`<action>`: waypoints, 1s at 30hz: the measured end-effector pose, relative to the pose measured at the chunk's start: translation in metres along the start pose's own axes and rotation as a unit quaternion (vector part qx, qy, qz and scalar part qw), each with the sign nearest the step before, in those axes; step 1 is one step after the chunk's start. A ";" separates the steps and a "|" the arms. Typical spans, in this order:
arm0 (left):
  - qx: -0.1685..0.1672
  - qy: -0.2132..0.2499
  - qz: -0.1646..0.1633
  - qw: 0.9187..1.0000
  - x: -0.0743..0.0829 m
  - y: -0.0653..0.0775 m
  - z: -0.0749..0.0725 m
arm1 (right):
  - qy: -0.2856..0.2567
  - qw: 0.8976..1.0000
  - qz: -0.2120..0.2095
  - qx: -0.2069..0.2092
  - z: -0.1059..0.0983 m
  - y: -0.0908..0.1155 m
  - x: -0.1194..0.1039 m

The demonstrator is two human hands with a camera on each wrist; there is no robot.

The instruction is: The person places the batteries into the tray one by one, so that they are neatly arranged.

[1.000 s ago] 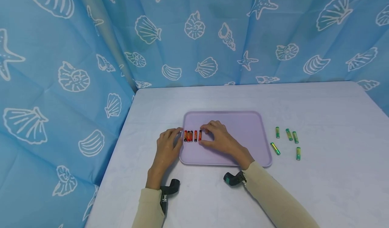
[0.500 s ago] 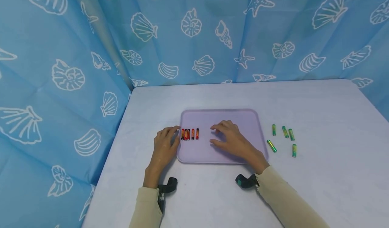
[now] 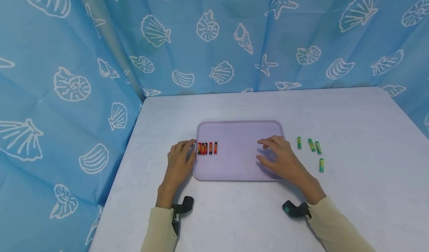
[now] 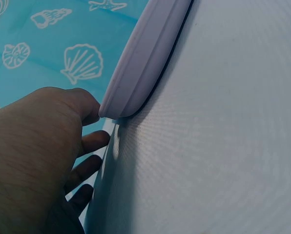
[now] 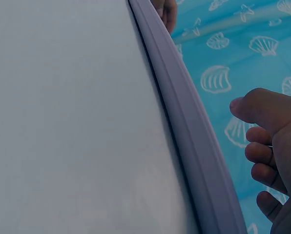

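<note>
Along the left edge of the pale purple tray (image 3: 238, 158), the left hand (image 3: 179, 162) rests with its fingers loosely bent and spread, the thumb meeting the rim in the left wrist view. Just beside its fingertips, inside that same edge, five red batteries (image 3: 206, 148) lie in a row, pointing toward the tray's far edge: the left three close together, whether touching I cannot tell, the other two spaced out rightward. The tray's middle stretches between them and the right hand (image 3: 279, 157), which is over the right edge, thumb and forefinger parted, the other fingers loosely curled, well apart from the left hand. Past the tray's right edge, near the right hand, four green batteries (image 3: 311, 145) lie on the white desk (image 3: 241, 214): one nearest the hand, two slanted close together, and one closer to the desk's front edge.
</note>
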State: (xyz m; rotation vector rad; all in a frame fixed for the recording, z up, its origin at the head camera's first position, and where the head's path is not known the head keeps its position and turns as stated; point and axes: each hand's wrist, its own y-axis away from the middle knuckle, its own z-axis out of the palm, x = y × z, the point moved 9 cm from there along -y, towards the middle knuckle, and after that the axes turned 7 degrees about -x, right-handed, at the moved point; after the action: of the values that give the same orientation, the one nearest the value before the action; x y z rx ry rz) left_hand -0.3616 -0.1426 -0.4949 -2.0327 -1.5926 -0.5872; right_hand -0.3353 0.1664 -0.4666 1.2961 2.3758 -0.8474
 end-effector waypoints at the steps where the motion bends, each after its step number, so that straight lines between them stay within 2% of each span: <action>1: 0.000 0.000 0.000 1.000 0.000 0.000 0.000 | 0.001 1.000 0.000 0.008 -0.005 0.003 0.003; 8: -0.005 0.002 -0.010 1.000 -0.003 0.001 0.001 | 0.026 0.999 0.024 0.034 -0.031 0.027 0.029; 12: -0.004 0.005 -0.007 1.000 -0.002 0.002 0.002 | 0.046 0.998 0.040 0.028 -0.044 0.042 0.042; 17: -0.010 0.003 -0.003 1.000 0.000 0.001 0.004 | 0.044 0.998 0.046 0.008 -0.056 0.059 0.053; 24: -0.016 0.001 -0.015 1.000 0.003 0.003 0.004 | 0.032 0.999 0.024 -0.018 -0.060 0.069 0.060; 30: -0.019 -0.003 -0.018 1.000 0.003 0.002 0.005 | 0.051 0.997 0.042 -0.045 -0.056 0.072 0.064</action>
State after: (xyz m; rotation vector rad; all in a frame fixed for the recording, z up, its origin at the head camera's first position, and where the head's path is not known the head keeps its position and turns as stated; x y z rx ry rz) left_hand -0.3584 -0.1376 -0.4969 -2.0392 -1.6364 -0.6295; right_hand -0.3089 0.2741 -0.4815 1.4219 2.3878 -0.6569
